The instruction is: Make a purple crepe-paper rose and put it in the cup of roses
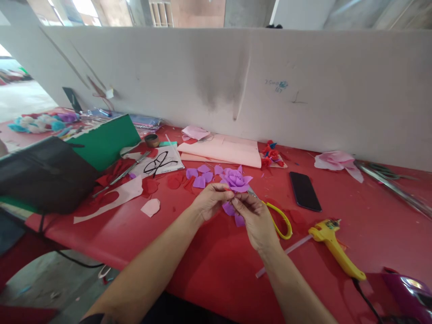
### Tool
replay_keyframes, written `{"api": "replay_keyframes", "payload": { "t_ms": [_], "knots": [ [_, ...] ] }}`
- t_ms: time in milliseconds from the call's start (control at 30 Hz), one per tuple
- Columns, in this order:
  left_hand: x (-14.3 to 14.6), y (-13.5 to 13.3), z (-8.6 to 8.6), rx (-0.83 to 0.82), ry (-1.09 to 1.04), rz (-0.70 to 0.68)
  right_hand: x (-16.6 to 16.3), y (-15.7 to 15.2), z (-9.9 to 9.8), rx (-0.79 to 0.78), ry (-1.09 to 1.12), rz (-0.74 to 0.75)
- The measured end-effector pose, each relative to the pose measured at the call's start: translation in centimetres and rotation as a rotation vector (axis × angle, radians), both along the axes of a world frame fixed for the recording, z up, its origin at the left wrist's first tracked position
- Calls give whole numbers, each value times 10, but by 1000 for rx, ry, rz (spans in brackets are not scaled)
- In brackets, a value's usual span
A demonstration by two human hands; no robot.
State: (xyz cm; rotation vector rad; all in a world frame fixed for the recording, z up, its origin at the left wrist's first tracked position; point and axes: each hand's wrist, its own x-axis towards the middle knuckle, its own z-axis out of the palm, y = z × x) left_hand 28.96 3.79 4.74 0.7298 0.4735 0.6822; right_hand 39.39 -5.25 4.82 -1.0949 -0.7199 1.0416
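A purple paper flower [236,179] with layered petals is held up over the red table [209,270]. My left hand [215,198] pinches it at the base from the left, its fingers closed. From the right, my right hand [254,216] also closes its thumb and fingers on the flower's underside; the exact grip point is partly hidden by the fingers. Loose purple petals [200,181] lie just behind my left hand, and more show beneath the flower. Yellow-handled scissors [281,220] rest beside my right hand, their blades partly covered.
To the right lie a yellow glue gun [334,245] with a glue stick and a black phone [305,191]. Pink paper sheets [232,150], red flowers [272,155] and glasses [160,163] sit farther back. A dark bag [47,175] stands left; a white partition [168,76] rises behind.
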Motion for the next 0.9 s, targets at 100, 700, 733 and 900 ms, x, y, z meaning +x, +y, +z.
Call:
{"api": "replay_keyframes", "payload": {
  "t_ms": [100,700,733,900],
  "knots": [
    [-1,1,1,6,0,-30,0,0,0,14,0,10],
    [-3,3,0,38,35,-70,0,0,2,14,11,4],
    [-3,3,-1,39,31,-77,0,0,2,11,6,7],
    [-3,4,-1,37,18,-79,0,-1,3,-16,3,35]
  ]
}}
